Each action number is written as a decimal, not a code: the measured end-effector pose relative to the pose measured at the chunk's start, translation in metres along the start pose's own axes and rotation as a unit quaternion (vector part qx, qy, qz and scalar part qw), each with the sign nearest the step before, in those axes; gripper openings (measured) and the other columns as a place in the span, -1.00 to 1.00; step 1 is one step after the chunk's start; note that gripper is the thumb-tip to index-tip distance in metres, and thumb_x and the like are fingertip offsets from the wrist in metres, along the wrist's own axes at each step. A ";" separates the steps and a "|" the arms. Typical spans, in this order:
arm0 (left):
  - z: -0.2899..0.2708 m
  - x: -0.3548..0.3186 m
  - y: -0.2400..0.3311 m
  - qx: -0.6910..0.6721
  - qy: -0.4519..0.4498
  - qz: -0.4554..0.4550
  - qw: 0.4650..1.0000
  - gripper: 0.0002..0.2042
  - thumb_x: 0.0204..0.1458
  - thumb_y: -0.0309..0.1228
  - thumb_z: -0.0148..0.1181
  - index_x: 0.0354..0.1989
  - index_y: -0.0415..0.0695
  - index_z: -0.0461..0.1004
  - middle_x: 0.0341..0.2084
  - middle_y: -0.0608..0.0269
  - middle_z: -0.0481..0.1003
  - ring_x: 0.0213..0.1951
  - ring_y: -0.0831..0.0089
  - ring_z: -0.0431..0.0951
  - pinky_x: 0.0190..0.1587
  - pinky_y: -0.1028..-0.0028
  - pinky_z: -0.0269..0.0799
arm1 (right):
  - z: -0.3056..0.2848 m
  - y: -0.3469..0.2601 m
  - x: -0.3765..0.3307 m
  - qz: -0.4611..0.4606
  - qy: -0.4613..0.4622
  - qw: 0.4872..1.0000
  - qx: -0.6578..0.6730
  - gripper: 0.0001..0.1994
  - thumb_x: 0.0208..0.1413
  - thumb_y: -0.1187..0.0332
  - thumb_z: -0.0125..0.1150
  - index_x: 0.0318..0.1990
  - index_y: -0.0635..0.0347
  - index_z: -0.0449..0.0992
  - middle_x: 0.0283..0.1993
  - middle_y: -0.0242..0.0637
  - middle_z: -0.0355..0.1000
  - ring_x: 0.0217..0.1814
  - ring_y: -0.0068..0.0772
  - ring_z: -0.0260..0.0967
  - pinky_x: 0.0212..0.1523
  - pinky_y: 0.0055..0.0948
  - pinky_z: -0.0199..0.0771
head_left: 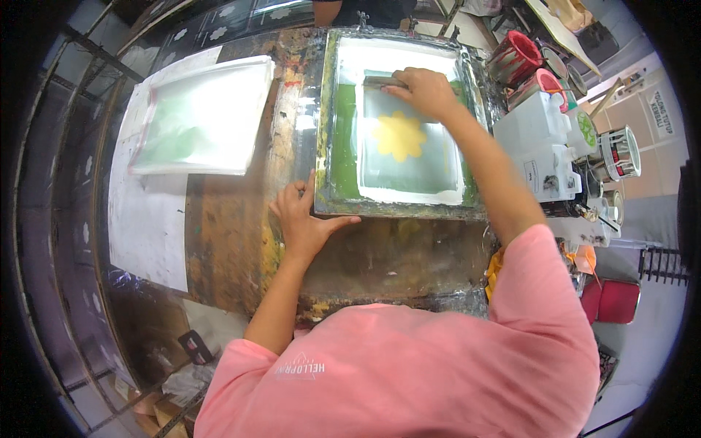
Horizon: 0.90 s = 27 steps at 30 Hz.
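A screen printing frame [346, 146] lies on the stained work table. Its mesh has a green border, white streaks round a pale middle, and a yellow flower shape [398, 136] showing in the centre. My right hand [423, 91] is closed round a squeegee [380, 82] near the far end of the mesh, partly hiding the tool. At the near left corner of the frame, my left hand [301, 213] grips with its thumb along the near edge and its index finger along the left side. Other fingers of that hand are bent.
A stack of translucent sheets [208, 117] rests on white paper [139, 219] to the left. Paint cans [515, 57] and whitish plastic jugs [526, 146] crowd the right side. Metal racks [55, 219] stand at the far left. Behind the table is part of another person [365, 13].
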<state>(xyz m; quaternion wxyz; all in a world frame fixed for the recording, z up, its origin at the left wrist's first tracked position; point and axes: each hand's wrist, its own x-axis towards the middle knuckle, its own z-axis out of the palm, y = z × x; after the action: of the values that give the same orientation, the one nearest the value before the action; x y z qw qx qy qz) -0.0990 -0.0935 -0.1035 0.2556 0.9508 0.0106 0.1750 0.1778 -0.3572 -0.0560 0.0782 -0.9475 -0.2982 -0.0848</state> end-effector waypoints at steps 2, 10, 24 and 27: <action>0.000 0.000 0.001 -0.008 0.001 0.005 1.000 0.16 -0.55 0.26 0.69 0.37 -0.10 0.50 -0.14 0.19 0.51 0.01 0.18 0.41 0.21 0.14 0.17 | -0.015 0.024 0.025 0.006 -0.069 0.997 0.030 -0.44 0.31 -0.30 0.10 -0.01 0.01 0.67 -0.17 -0.13 0.64 -0.03 0.05 0.61 -0.08 0.03 0.58; 0.001 -0.001 -0.002 -0.068 -0.015 -0.003 0.998 0.19 -0.41 0.27 0.65 0.46 -0.15 0.38 -0.27 0.19 0.59 -0.09 0.19 0.41 0.14 0.20 0.24 | 0.019 0.026 0.024 -0.009 0.065 0.998 -0.018 -0.52 0.33 -0.24 0.12 -0.08 -0.03 0.63 -0.21 -0.19 0.60 -0.10 -0.04 0.61 -0.14 -0.01 0.60; -0.002 -0.004 0.007 -0.096 0.028 0.001 0.995 0.09 -0.22 0.24 0.62 0.43 -0.25 0.39 -0.28 0.08 0.54 -0.14 0.16 0.39 0.08 0.17 0.33 | -0.078 -0.136 -0.171 0.038 0.005 0.998 0.040 -0.60 0.28 -0.01 0.27 -0.16 0.21 0.44 -0.20 -0.12 0.49 -0.08 0.04 0.50 -0.20 0.00 0.57; -0.015 0.012 0.029 -0.257 0.053 -0.037 0.964 0.08 -0.16 0.14 0.65 0.44 -0.35 0.33 -0.18 0.03 0.56 -0.04 0.16 0.45 0.16 0.19 0.37 | -0.108 -0.141 -0.167 0.017 0.074 0.997 0.018 -0.67 0.29 0.07 0.26 -0.16 0.19 0.48 -0.22 -0.11 0.47 -0.06 0.02 0.46 -0.03 -0.02 0.49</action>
<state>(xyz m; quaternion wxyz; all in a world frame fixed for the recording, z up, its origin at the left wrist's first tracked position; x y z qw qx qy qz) -0.0949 -0.1105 -0.0731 0.4968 0.8413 0.0135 0.2127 -0.0509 -0.3571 0.0279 0.1185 -0.9420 -0.2770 -0.1480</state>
